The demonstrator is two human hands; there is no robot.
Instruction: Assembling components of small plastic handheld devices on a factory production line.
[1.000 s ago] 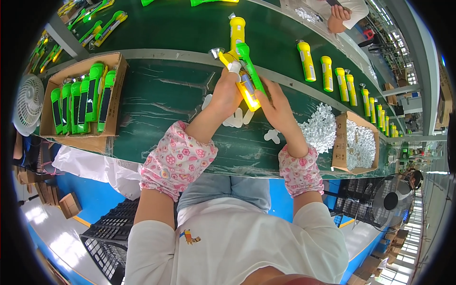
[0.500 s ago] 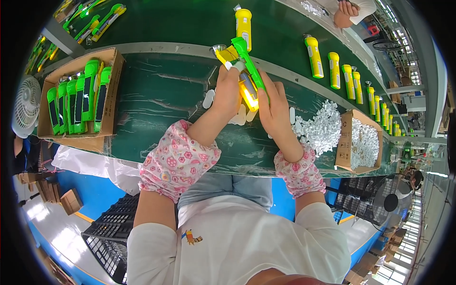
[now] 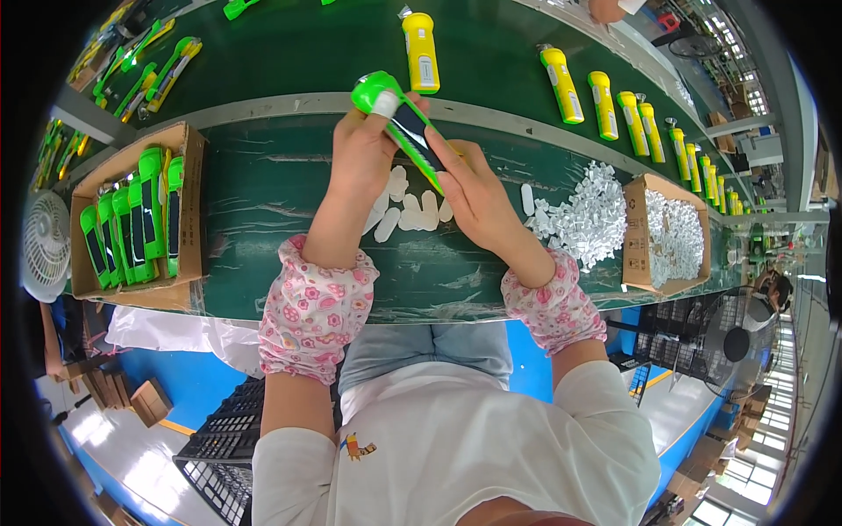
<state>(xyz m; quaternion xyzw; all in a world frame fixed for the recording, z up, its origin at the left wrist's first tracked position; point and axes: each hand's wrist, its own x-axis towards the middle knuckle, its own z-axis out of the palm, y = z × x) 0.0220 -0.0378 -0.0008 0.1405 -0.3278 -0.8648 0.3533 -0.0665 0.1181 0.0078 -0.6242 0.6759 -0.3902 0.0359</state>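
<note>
The left grip (image 3: 364, 145) pinches the head end of a green flashlight (image 3: 399, 117), with the thumb upon its face, and the right grip (image 3: 478, 197) holds around the lower body. The flashlight is tilted, above the worktop (image 3: 263, 193), near the white oval pieces (image 3: 386, 223). It seems best to support both ends evenly, to press without twisting, and to keep fingernails off the dark panel (image 3: 412, 125). Whether the hidden underside fits well, one cannot tell.
</note>
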